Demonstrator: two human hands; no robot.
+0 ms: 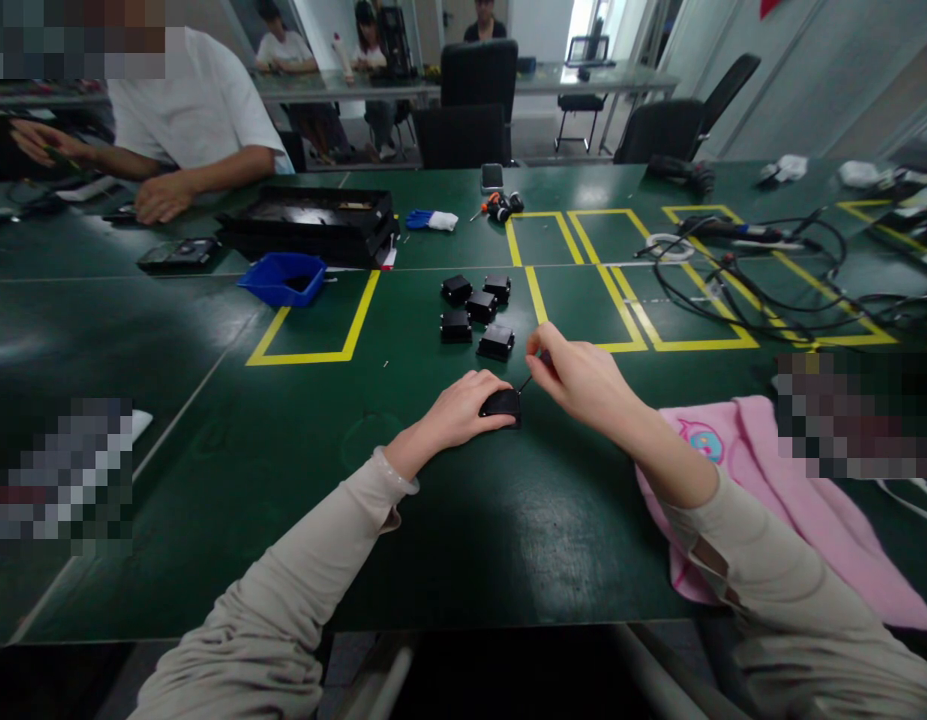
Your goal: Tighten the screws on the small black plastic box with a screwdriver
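My left hand (474, 405) is closed around a small black plastic box (502, 403), which it presses against the green table (433, 540). Pinched in my right hand (575, 370) is a thin dark screwdriver (526, 383); its shaft slants down to the right edge of the box. Most of its handle is hidden by my fingers. Just beyond my hands sits a loose cluster of several similar black boxes, the nearest box (496, 342) being closest to my right hand.
A blue scoop-shaped bin (285, 278) and a long black tray (305, 225) stand at the far left. Black cables (740, 270) sprawl at the right. Beneath my right forearm lies a pink cloth (763, 490). Across the table sits a person in a white shirt (197, 100).
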